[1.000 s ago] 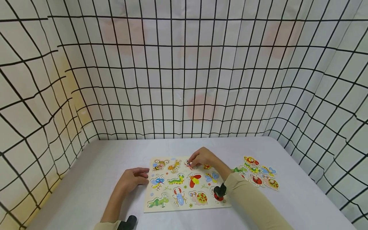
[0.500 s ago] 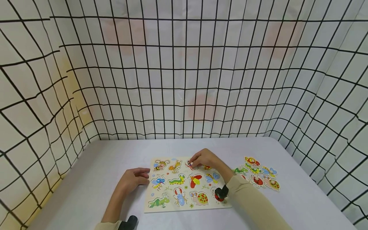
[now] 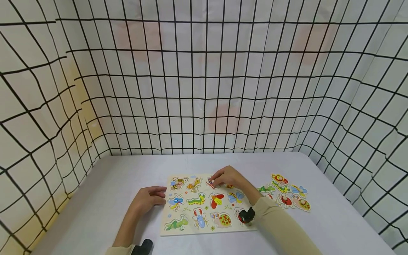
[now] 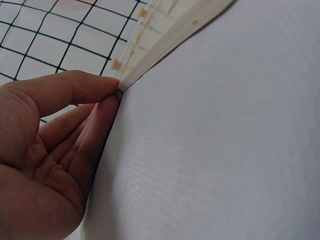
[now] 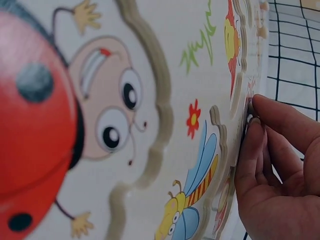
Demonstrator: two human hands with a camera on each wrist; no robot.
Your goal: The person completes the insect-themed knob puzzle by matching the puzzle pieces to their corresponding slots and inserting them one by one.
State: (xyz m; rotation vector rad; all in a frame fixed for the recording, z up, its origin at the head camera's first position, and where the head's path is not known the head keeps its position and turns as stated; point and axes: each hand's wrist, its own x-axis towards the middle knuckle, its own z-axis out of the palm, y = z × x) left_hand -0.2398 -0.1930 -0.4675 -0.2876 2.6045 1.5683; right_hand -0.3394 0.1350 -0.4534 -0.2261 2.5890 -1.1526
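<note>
A wooden insect puzzle board (image 3: 204,207) lies flat on the white table in the head view. At its left edge is my left hand (image 3: 147,199), fingers fairly straight, fingertips touching the rim; in the left wrist view the thumb and a finger meet the board's pale side (image 4: 165,47). Over the top row, my right hand (image 3: 224,176) pinches a small puzzle piece (image 3: 210,182) with red legs between thumb and finger. The right wrist view shows those fingertips at the board's surface, largely hiding the piece. A ladybug picture (image 5: 35,115) fills that view's near side.
Several loose insect puzzle pieces (image 3: 285,200) lie in a heap right of the board, partly beyond the right forearm. Black grid netting (image 3: 204,88) over white sheets rises behind and at both sides of the table (image 3: 121,173).
Almost nothing differs. The right hand stays at the same spot on the top row and has tilted or lowered very slightly. My left hand keeps its place at the board's edge.
</note>
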